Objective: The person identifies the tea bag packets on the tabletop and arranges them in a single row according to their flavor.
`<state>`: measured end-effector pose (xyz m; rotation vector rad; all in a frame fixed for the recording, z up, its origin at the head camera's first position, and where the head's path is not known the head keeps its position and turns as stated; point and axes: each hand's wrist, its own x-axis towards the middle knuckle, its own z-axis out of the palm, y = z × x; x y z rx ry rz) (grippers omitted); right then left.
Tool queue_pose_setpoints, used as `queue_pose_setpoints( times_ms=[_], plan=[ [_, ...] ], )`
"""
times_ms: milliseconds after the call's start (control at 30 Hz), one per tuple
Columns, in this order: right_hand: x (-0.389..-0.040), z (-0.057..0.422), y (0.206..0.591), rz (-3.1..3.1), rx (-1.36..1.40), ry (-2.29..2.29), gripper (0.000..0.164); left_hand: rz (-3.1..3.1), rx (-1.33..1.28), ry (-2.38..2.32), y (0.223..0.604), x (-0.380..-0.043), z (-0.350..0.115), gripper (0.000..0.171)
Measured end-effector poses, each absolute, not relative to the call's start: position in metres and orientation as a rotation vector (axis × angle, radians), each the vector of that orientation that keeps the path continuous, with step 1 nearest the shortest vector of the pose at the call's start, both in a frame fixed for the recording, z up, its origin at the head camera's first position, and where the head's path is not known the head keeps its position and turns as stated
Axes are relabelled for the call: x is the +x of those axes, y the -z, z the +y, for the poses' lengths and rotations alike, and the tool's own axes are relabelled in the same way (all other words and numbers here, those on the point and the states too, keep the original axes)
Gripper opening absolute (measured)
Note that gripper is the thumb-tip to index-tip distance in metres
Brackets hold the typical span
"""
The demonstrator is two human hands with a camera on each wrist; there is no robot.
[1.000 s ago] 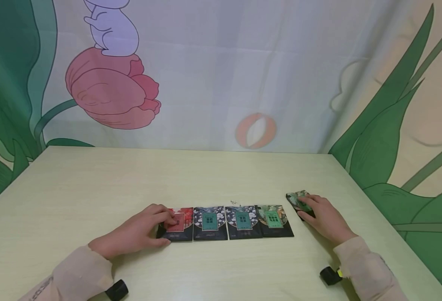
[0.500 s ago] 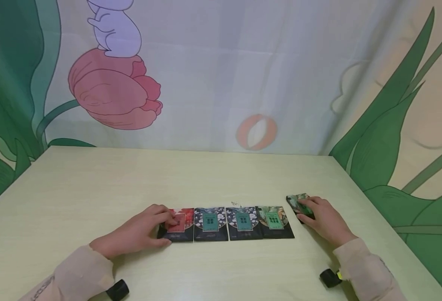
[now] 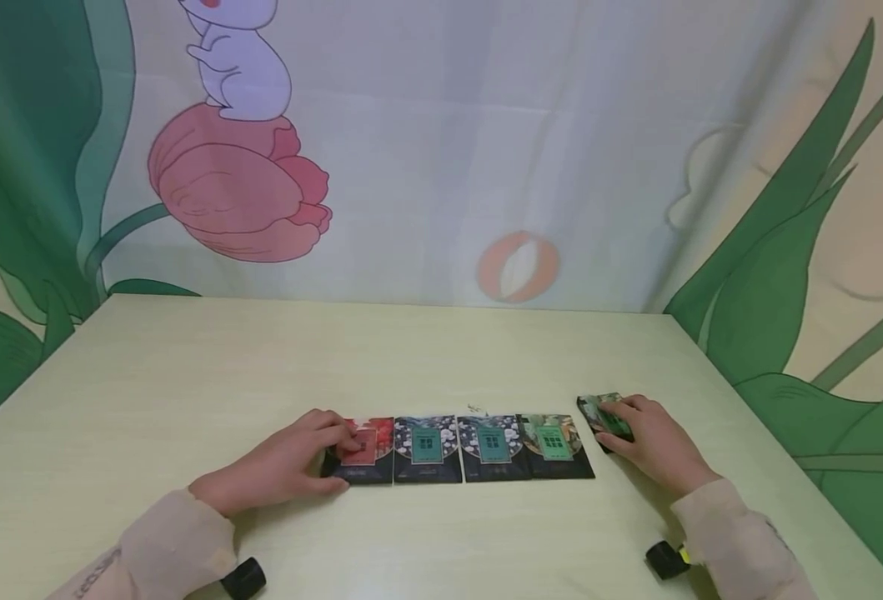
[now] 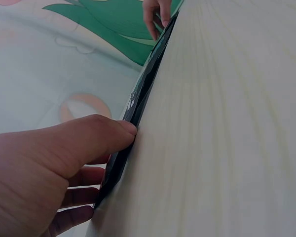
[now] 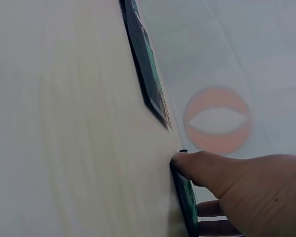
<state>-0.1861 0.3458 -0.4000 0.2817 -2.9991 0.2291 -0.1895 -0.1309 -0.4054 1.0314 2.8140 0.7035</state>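
Observation:
Flat sachets lie in a row on the table. At the left end is a red-and-black sachet (image 3: 369, 462), which my left hand (image 3: 291, 458) grips by its left part, fingers over the top and thumb at the near edge. To its right come two dark blue floral sachets, one left (image 3: 427, 450) and one right (image 3: 492, 450), then a green-and-black sachet (image 3: 559, 446). Apart from the row, a second green sachet (image 3: 594, 408) sits tilted at the far right. My right hand (image 3: 654, 442) holds it, with the thumb (image 5: 187, 164) on its near edge, and covers much of it.
The pale wooden table (image 3: 426, 542) spreads around the row. Behind it hangs a printed curtain (image 3: 426, 167) with flower and leaf drawings. Small black devices, one on the left wrist (image 3: 244, 578) and one on the right wrist (image 3: 668, 560), sit close to the tabletop.
The head view has shifted slightly, so everything appears a little lower and farther right. Both hands and the sachets keep their places on the table.

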Motion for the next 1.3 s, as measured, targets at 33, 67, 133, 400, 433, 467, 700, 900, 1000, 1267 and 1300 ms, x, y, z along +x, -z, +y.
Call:
queue_pose_setpoints(
  times_ms=[33,67,133,400,433,467,700,900,1000,1267,1300],
  plan=[
    [-0.186,0.346,0.4,-3.002,0.284,-0.232,0.051,2.813,1.034,-0.705,0.406,-0.19,-0.131,0.029],
    [-0.186,0.346,0.4,-3.004,0.287,-0.236,0.052,2.812,1.032,-0.704,0.406,-0.19,-0.13,0.029],
    [-0.186,0.346,0.399,-3.008,0.288,-0.239,0.052,2.814,1.027,-0.704,0.406,-0.189,-0.13,0.03],
    [-0.184,0.344,0.395,-3.029,0.303,-0.23,0.055,2.829,1.029,-0.693,0.408,-0.19,-0.129,0.03],
    [-0.183,0.344,0.394,-3.032,0.307,-0.229,0.055,2.827,1.025,-0.695,0.408,-0.19,-0.128,0.03],
    [-0.182,0.344,0.393,-3.035,0.31,-0.229,0.055,2.824,1.023,-0.697,0.408,-0.189,-0.128,0.03],
    [-0.179,0.342,0.39,-3.047,0.349,-0.225,0.054,2.821,0.989,-0.681,0.407,-0.19,-0.127,0.031],
    [-0.18,0.339,0.386,-3.064,0.362,-0.217,0.052,2.844,0.946,-0.65,0.406,-0.189,-0.128,0.034],
    [-0.179,0.338,0.384,-3.093,0.346,-0.21,0.053,2.841,0.976,-0.651,0.407,-0.191,-0.129,0.034],
    [-0.176,0.336,0.382,-3.112,0.365,-0.193,0.052,2.835,0.993,-0.671,0.408,-0.19,-0.129,0.032],
    [-0.177,0.336,0.381,-3.111,0.369,-0.191,0.052,2.835,0.991,-0.67,0.408,-0.19,-0.129,0.032]
  ],
)
